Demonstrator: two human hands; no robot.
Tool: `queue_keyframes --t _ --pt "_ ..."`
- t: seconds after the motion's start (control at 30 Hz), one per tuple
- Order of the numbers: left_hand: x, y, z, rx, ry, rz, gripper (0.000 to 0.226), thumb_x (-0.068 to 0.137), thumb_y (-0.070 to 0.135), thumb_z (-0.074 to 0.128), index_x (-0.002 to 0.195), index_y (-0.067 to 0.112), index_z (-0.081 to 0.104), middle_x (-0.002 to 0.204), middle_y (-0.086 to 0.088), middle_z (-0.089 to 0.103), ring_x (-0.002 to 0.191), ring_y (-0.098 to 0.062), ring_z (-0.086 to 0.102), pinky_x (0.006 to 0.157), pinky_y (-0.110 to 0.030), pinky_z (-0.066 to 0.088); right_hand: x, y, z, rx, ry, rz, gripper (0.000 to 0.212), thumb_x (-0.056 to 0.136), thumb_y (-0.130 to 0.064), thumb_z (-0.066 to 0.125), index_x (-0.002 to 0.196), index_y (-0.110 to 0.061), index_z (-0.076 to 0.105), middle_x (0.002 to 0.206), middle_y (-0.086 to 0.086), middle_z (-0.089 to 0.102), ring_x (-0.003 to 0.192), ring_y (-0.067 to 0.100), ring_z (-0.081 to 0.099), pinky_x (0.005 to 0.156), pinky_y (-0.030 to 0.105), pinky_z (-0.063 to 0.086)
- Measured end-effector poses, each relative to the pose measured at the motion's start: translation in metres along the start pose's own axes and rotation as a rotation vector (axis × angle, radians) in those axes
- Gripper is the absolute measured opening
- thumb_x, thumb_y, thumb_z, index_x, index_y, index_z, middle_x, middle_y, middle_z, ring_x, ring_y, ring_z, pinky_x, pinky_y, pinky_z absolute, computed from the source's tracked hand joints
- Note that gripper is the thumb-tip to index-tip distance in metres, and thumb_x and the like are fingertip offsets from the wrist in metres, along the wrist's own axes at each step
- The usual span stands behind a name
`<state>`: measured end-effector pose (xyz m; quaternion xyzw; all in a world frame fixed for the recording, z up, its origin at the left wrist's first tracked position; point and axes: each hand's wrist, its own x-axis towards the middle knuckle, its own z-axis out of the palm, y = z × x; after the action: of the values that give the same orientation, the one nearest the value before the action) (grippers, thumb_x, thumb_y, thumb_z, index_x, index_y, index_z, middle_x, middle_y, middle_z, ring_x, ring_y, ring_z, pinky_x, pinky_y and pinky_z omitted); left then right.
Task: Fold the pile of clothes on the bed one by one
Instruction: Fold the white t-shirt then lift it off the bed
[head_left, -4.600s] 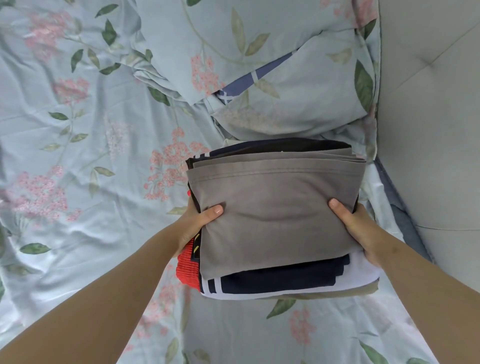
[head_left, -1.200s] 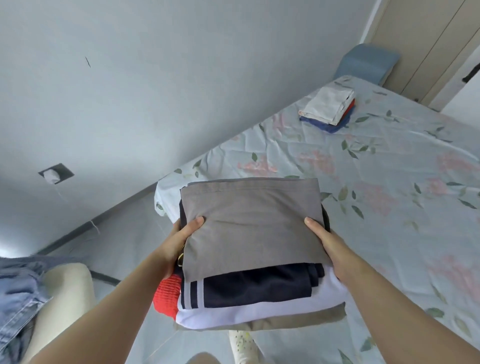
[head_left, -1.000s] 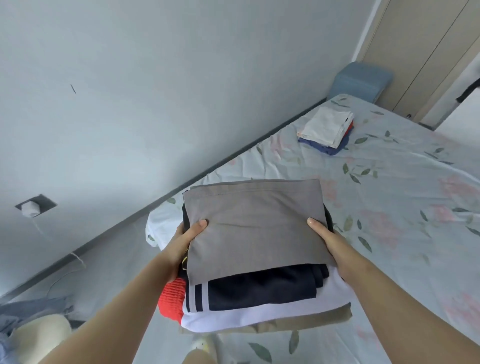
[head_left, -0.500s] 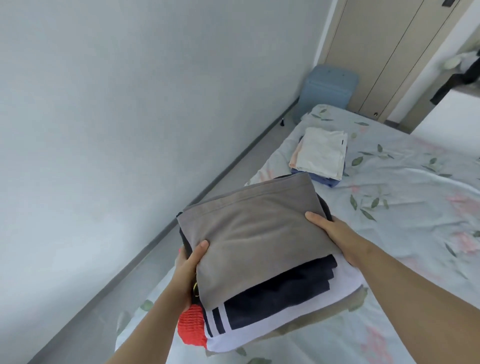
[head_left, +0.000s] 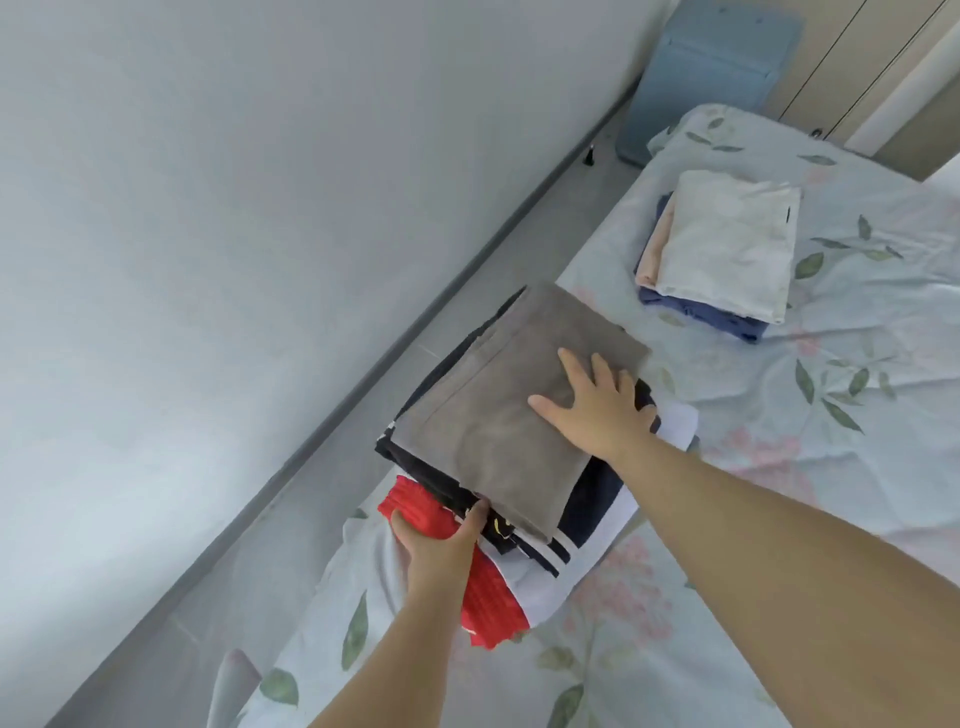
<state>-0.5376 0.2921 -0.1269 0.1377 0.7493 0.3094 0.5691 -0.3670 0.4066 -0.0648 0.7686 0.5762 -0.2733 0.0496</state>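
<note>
The bed (head_left: 857, 467) fills the right of the view, its left edge running beside a strip of floor (head_left: 415, 322). The stack (head_left: 597, 525) of folded clothes sits right on that left edge, and its outer side seems to hang over the floor. A second pile (head_left: 727, 249) lies farther along the same edge, toward the far corner and well apart from the stack.

On top of the stack is the grey piece (head_left: 488, 431). The red knit (head_left: 488, 597) sticks out at the near corner, lower down.

The right hand (head_left: 597, 400) lies flat on the grey piece with fingers spread, pressing down. The left hand (head_left: 441, 545) grips the red knit at the near corner. Its thumb is up against the dark layers and its fingers are tucked under, out of sight.

This looks like setting the stack down. To do it well, keep the flat hand's weight on top so the layers don't slide. Nudge the whole stack inward, away from the edge. Then draw the lower hand out level, without pulling the red knit along, and square the corners.
</note>
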Motion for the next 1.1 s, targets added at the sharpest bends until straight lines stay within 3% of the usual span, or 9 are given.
queue_keyframes --t 0.2,0.3,0.37,0.43,0.6,0.73,0.8,0.93,1.1 --pt "0.009 0.018 -0.009 0.484 0.253 0.212 0.114 0.066 0.039 0.076 0.148 0.037 -0.003 0.157 -0.003 0.003 0.144 -0.028 0.014 0.114 -0.052 0.02 0.019 -0.012 0.049 0.079 -0.077 -0.011 0.075 0.087 -0.072 0.032 0.146 -0.049 -0.008 0.158 -0.008 -0.016 0.145 0.027 -0.015 0.112 0.063 0.007" --pt "0.008 0.052 -0.01 0.435 0.188 0.624 0.092 0.065 0.022 0.069 0.14 0.049 0.022 0.157 0.01 -0.001 0.145 -0.014 0.004 0.118 -0.046 0.011 0.025 -0.012 0.055 0.085 -0.04 -0.024 0.074 0.086 -0.073 0.033 0.146 -0.049 -0.005 0.159 -0.008 -0.012 0.146 0.027 -0.013 0.111 0.065 0.005" --pt "0.017 0.083 -0.008 0.272 0.04 0.692 0.06 0.064 0.038 0.055 0.115 0.067 0.039 0.156 0.014 0.007 0.144 -0.01 0.01 0.116 -0.049 0.015 0.023 -0.009 0.057 0.083 -0.009 -0.016 0.074 0.086 -0.073 0.034 0.146 -0.05 -0.003 0.159 -0.008 -0.007 0.146 0.026 -0.01 0.11 0.065 0.006" --pt "0.04 0.109 -0.001 0.336 -0.029 0.647 0.05 0.062 0.066 0.046 0.111 0.068 0.044 0.155 0.011 0.015 0.143 -0.014 0.019 0.114 -0.052 0.02 0.022 -0.007 0.057 0.087 0.014 -0.011 0.073 0.085 -0.072 0.036 0.145 -0.05 0.0 0.158 -0.007 -0.003 0.146 0.025 -0.007 0.109 0.065 0.008" --pt "0.089 0.126 0.016 0.789 -0.257 0.352 0.128 0.03 0.08 0.068 0.143 0.047 0.017 0.144 0.004 0.037 0.128 -0.025 0.044 0.106 -0.05 0.037 0.023 -0.006 0.06 0.199 0.056 -0.029 0.074 0.083 -0.067 0.048 0.144 -0.05 0.011 0.157 -0.006 0.003 0.145 0.023 -0.005 0.11 0.063 0.007" --pt "0.097 0.117 0.018 0.687 -0.356 0.326 0.085 0.05 0.058 0.084 0.121 0.048 0.039 0.111 0.017 0.056 0.112 -0.018 0.055 0.102 -0.042 0.043 0.015 0.005 0.072 0.652 0.384 0.108 0.085 0.072 -0.05 0.073 0.142 -0.026 0.031 0.152 0.002 0.022 0.141 0.022 0.019 0.114 0.049 0.023" --pt "0.095 0.113 0.016 0.665 -0.363 0.332 0.088 0.049 0.058 0.084 0.125 0.047 0.041 0.109 0.02 0.056 0.111 -0.017 0.056 0.101 -0.041 0.043 0.009 0.004 0.075 0.874 0.478 0.319 0.097 0.067 -0.046 0.079 0.144 -0.016 0.028 0.149 0.005 0.025 0.136 0.024 0.027 0.111 0.045 0.031" --pt "0.09 0.108 0.013 0.634 -0.373 0.331 0.089 0.052 0.053 0.086 0.129 0.043 0.042 0.104 0.022 0.054 0.109 -0.015 0.054 0.101 -0.035 0.042 0.002 -0.007 0.07 1.204 0.323 0.708 0.098 0.062 -0.051 0.082 0.137 -0.008 0.034 0.132 0.008 0.045 0.112 0.028 0.05 0.093 0.042 0.046" --pt "0.087 0.105 0.009 0.626 -0.39 0.313 0.076 0.063 0.04 0.085 0.128 0.035 0.047 0.104 0.018 0.057 0.107 -0.015 0.056 0.099 -0.032 0.042 -0.003 -0.003 0.064 1.498 0.037 0.581 0.069 0.066 -0.04 0.084 0.12 -0.012 0.052 0.105 0.002 0.063 0.094 0.023 0.062 0.09 0.042 0.052"
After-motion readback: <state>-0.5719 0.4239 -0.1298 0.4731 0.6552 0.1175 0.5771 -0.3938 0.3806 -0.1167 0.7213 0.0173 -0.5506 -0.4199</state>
